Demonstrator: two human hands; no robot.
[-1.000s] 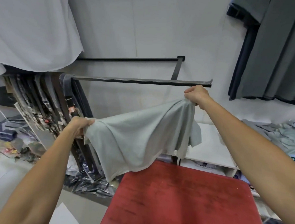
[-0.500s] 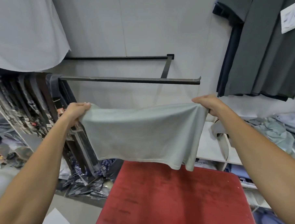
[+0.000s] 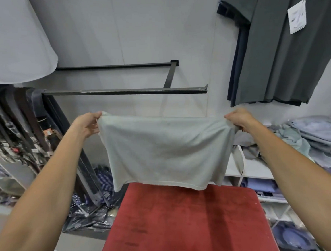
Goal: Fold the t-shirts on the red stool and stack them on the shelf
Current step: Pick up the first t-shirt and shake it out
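Note:
A pale grey-green t-shirt hangs stretched flat in the air above the far edge of the red stool. My left hand pinches its upper left corner. My right hand grips its upper right corner at about the same height. The shirt's lower hem hangs just over the stool's back edge. The stool's red top is bare. A white shelf stands behind the stool to the right, with a heap of crumpled and folded shirts on top.
A black wall rail runs above the held shirt. Dark grey shirts hang at the upper right and a white garment at the upper left. Hanging belts and packaged clothes crowd the left side and floor.
The shirt went from a slack, bunched drape to a flat stretched panel. My right hand dropped level with my left, and both hands moved wider apart.

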